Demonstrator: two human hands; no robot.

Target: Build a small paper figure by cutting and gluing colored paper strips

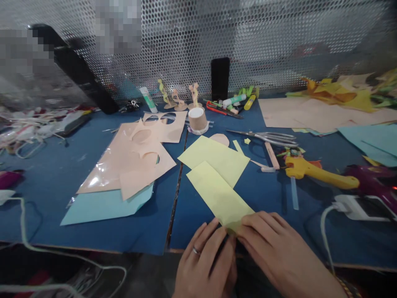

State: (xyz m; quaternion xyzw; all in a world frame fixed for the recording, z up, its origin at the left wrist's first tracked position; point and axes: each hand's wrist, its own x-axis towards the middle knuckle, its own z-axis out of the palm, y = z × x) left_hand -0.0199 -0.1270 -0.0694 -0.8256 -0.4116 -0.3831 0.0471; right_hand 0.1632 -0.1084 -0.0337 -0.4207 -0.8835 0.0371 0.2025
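Two hands at near edge of blue bench (56, 182), close together, both pinching near end of yellow paper strip (217, 192). Left hand (206, 260) — ring on one finger — fingertips at strip's corner; right hand (276, 248) lies over same end, fingers pressed on paper. Strip runs away from hands, overlapping second yellow sheet (214, 157). Left of it: peach cut-out sheets (130, 161) on light blue paper (102, 205). Right: scissors (266, 137), yellow glue gun (316, 173). Behind — paper cup (197, 119), dark phone (220, 78) standing upright.
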